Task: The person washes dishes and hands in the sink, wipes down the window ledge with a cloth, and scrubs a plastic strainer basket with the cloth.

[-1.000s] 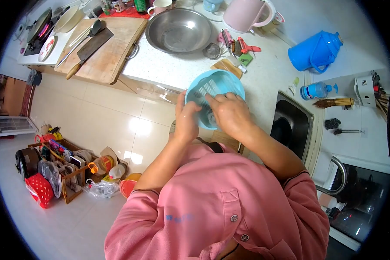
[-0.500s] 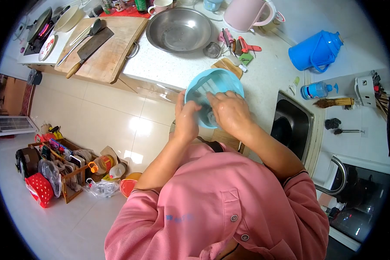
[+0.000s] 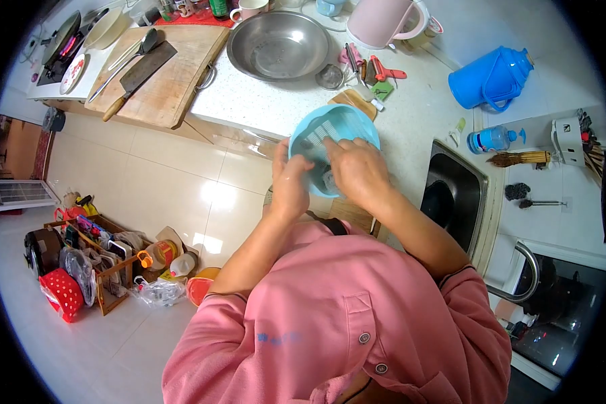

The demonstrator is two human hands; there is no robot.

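A light-blue plastic strainer basket (image 3: 347,116) is held tilted in front of me at the counter's edge. My left hand (image 3: 291,182) is closed on its left rim, the thumb over the inner side. Inside the basket is my right hand (image 3: 357,168), its fingers bent down against the slotted wall. A small greyish lump (image 3: 328,178) shows just beside the right fingers; what it is I cannot make out. The right fingertips are partly hidden.
A steel basin (image 3: 279,47) stands on the counter behind the basket. To the left, a cleaver (image 3: 141,74) and a ladle (image 3: 148,42) lie on a wooden cutting board (image 3: 188,67). Peelers (image 3: 387,71) lie near the basin. The sink (image 3: 454,195) is at right.
The basket has tilted and shifted slightly, and my right hand has moved a little within it. My left hand keeps its grip on the rim.
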